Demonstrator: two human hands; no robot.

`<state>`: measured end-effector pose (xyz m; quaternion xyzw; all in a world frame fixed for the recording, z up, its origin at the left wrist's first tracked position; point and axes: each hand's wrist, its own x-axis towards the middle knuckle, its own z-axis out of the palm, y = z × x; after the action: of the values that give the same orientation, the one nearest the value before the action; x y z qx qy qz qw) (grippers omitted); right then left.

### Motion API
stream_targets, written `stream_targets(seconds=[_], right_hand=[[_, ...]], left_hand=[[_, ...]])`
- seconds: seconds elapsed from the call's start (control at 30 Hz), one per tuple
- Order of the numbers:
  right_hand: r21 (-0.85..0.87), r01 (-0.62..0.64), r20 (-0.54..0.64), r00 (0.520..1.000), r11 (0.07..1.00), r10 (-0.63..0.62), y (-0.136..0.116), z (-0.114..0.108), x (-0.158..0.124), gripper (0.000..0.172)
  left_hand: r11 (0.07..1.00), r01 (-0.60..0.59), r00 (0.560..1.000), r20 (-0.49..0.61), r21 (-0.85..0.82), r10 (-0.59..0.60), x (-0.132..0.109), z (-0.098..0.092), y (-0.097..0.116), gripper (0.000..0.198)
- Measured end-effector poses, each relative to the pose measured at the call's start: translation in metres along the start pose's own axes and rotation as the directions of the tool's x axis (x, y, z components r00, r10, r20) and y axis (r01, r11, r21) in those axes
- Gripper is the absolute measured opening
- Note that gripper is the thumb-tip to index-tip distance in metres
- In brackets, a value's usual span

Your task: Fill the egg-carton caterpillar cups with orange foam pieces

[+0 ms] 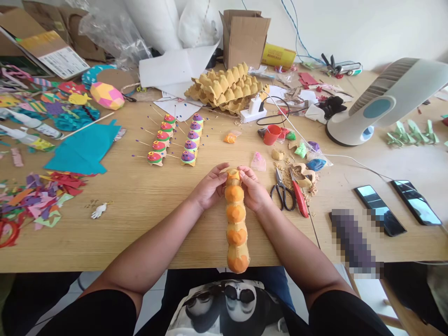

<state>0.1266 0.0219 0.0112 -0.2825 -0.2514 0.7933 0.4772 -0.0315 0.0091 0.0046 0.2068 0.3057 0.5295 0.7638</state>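
A long strip of egg-carton cups [236, 224], each capped with orange clay, lies lengthwise on the wooden table [140, 210] and overhangs its near edge. My left hand [210, 186] and my right hand [254, 189] close on the strip's far end from either side, fingertips pinching the topmost cup. Two finished strips with red and purple clay caps and pins [177, 140] stand further back to the left.
Scissors [282, 191] and a red-handled cutter [299, 198] lie just right of my right hand. Clay lumps and a red cup [271, 134], yellow egg cartons [226, 88], a fan [381, 100], two phones [397, 207], teal paper [84, 147] and paper scraps [38, 196] surround them.
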Motion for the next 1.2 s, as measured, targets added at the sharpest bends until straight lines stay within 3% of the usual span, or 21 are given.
stream_targets(seconds=[0.2,0.43,0.73,1.2], right_hand=[[-0.039,-0.01,0.062,0.998,0.999,0.012,-0.002,-0.007,0.001,0.039],[-0.192,0.086,0.132,0.989,0.978,-0.061,-0.004,-0.005,0.0,0.051],[-0.378,0.148,0.132,0.986,0.914,-0.105,-0.003,-0.012,0.005,0.052],[-0.414,0.108,0.156,0.987,0.904,-0.046,-0.008,-0.018,0.006,0.06]], left_hand=[[0.994,-0.101,0.995,-0.003,0.039,0.101,0.002,0.0,-0.002,0.04],[0.978,-0.164,0.986,0.03,0.127,0.162,0.002,-0.002,-0.005,0.047],[0.938,-0.215,0.974,-0.005,0.271,0.225,0.001,0.001,-0.005,0.048],[0.965,-0.194,0.976,-0.061,0.178,0.207,0.002,0.003,-0.005,0.045]])
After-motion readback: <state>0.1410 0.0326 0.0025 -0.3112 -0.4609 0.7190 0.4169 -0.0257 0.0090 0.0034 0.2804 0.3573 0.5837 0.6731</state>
